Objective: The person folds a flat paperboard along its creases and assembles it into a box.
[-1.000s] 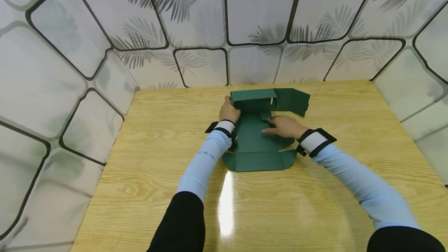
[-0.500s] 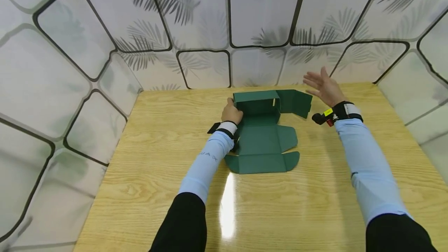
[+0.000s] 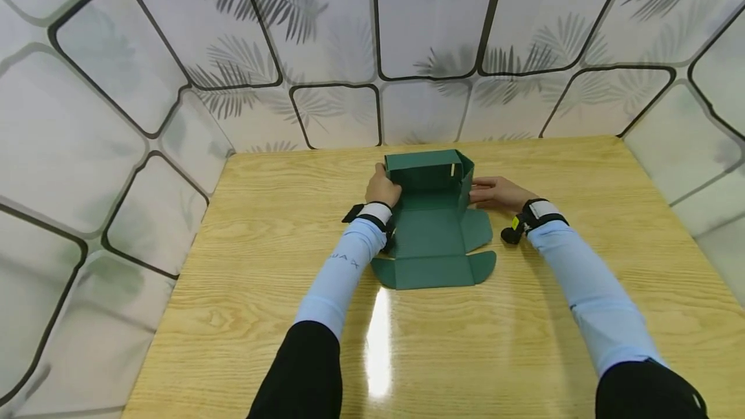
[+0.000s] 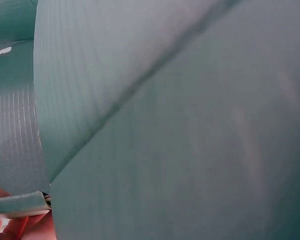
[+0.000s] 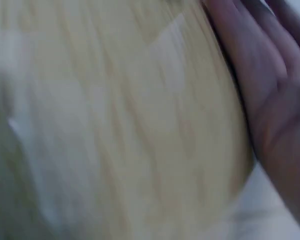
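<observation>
If overpushed by the straight-fingered right hand [image 3: 499,193], the green box [image 3: 433,231], gripped by the left hand [image 3: 383,187], may be skewed.

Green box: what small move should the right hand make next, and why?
Probably press the right end flap inward with the right hand: its fingers are at the flap's outer side, the bent flap stands beside the raised rear section, and the left hand grips that section's opposite end, which should steady the green box.
</observation>
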The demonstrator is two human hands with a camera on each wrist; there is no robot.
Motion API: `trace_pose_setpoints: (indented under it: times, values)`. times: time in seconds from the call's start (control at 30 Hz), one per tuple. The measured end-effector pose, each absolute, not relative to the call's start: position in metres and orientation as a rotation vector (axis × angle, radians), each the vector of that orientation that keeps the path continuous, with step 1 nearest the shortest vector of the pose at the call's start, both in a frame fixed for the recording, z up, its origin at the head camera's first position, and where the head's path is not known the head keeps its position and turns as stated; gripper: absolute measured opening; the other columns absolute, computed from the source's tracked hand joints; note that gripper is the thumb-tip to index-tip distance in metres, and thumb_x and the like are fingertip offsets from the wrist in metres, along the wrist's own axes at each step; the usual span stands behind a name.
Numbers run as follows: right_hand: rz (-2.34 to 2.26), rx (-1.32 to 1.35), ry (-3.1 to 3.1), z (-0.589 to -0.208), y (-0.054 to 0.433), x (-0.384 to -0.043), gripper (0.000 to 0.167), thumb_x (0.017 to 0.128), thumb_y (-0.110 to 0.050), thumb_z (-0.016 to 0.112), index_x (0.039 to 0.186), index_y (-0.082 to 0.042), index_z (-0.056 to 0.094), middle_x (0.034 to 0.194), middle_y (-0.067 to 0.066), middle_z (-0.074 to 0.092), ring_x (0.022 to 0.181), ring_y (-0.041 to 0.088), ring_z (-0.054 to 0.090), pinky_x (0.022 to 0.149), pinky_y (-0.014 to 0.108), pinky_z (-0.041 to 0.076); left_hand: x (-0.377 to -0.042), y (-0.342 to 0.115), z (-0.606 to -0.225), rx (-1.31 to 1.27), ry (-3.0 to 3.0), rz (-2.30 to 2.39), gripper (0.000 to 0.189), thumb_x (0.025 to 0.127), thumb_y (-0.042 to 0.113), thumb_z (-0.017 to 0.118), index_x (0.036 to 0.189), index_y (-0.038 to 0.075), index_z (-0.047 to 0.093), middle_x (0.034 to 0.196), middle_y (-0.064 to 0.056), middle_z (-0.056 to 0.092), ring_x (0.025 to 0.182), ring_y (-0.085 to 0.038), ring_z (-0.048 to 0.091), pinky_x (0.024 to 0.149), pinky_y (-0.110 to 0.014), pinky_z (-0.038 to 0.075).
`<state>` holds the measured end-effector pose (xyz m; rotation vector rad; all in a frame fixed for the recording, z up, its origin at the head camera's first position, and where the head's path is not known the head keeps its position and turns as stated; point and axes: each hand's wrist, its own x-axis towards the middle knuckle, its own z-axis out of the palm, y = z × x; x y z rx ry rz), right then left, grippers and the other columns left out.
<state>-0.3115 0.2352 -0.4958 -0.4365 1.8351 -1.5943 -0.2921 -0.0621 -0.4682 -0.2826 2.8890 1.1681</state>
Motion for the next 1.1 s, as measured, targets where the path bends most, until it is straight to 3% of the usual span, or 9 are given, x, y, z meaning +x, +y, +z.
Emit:
trace_pose_setpoints:
  times: [0.03,0.13,0.27,0.37,0.47,0.67,0.87,1.1]
  values:
    - [-1.48,-0.448,1.988,-0.492,0.228,-0.312,0.072,0.099,-0.019,0.056,0.153,0.003,0.014,0.143,0.022,0.046,0.122,0.024,0.058,0.1,0.038,0.047,-0.292,-0.062,-0.468,-0.28,2.885,1.165,0.048,0.088,0.006,0.057,0.134,0.004,0.042,0.11,-0.019,0.068,0.082,-0.033,0.066,0.057,-0.036,0.041]
    - [-1.254,-0.509,2.26,-0.484,0.206,-0.317,0.086,0.091,-0.021,0.068,0.154,0.0,0.014,0.15,0.031,0.031,0.131,0.043,0.044,0.103,0.051,0.042,-0.293,-0.063,-0.468,-0.272,2.878,1.155,0.048,0.088,0.006,0.057,0.133,0.004,0.043,0.111,-0.019,0.068,0.082,-0.033,0.066,0.057,-0.036,0.041]
    - [-1.219,-0.596,2.381,-0.481,0.18,-0.318,0.097,0.086,-0.02,0.075,0.155,-0.006,0.008,0.154,0.027,0.023,0.138,0.047,0.031,0.109,0.057,0.031,-0.294,-0.063,-0.469,-0.271,2.874,1.143,0.048,0.088,0.007,0.058,0.134,0.005,0.043,0.112,-0.018,0.068,0.085,-0.033,0.066,0.058,-0.036,0.042]
    - [-1.238,-0.598,2.498,-0.481,0.165,-0.315,0.089,0.091,-0.021,0.069,0.155,-0.005,0.009,0.156,0.025,0.023,0.14,0.045,0.028,0.112,0.057,0.027,-0.295,-0.063,-0.468,-0.269,2.866,1.142,0.049,0.088,0.008,0.058,0.135,0.006,0.042,0.112,-0.018,0.068,0.084,-0.033,0.066,0.058,-0.035,0.041]
    - [-1.244,-0.504,2.677,-0.482,0.154,-0.309,0.073,0.096,-0.02,0.059,0.153,-0.001,0.017,0.151,0.028,0.032,0.136,0.047,0.036,0.11,0.056,0.031,-0.295,-0.063,-0.466,-0.269,2.86,1.137,0.051,0.088,0.008,0.057,0.136,0.006,0.041,0.112,-0.018,0.068,0.081,-0.032,0.065,0.056,-0.034,0.039]
    - [-1.29,-0.275,3.004,-0.484,0.137,-0.301,0.049,0.095,-0.011,0.054,0.139,0.01,0.043,0.124,0.037,0.055,0.11,0.052,0.056,0.093,0.058,0.046,-0.296,-0.064,-0.462,-0.281,2.862,1.141,0.052,0.088,0.008,0.057,0.137,0.007,0.04,0.111,-0.017,0.068,0.079,-0.03,0.063,0.056,-0.033,0.037]
    - [-1.339,-0.189,3.086,-0.481,0.128,-0.299,0.04,0.09,-0.002,0.051,0.127,0.013,0.052,0.11,0.039,0.062,0.094,0.052,0.063,0.077,0.06,0.052,-0.297,-0.064,-0.459,-0.312,2.863,1.12,0.052,0.089,0.009,0.057,0.138,0.008,0.04,0.112,-0.016,0.068,0.083,-0.031,0.065,0.057,-0.034,0.038]
    - [-1.317,-0.137,3.108,-0.478,0.126,-0.296,0.035,0.089,0.0,0.05,0.121,0.014,0.054,0.104,0.038,0.063,0.089,0.051,0.064,0.072,0.058,0.052,-0.295,-0.062,-0.457,-0.293,2.864,1.113,0.051,0.09,0.008,0.057,0.138,0.005,0.041,0.105,-0.019,0.07,0.078,-0.031,0.065,0.053,-0.032,0.037]
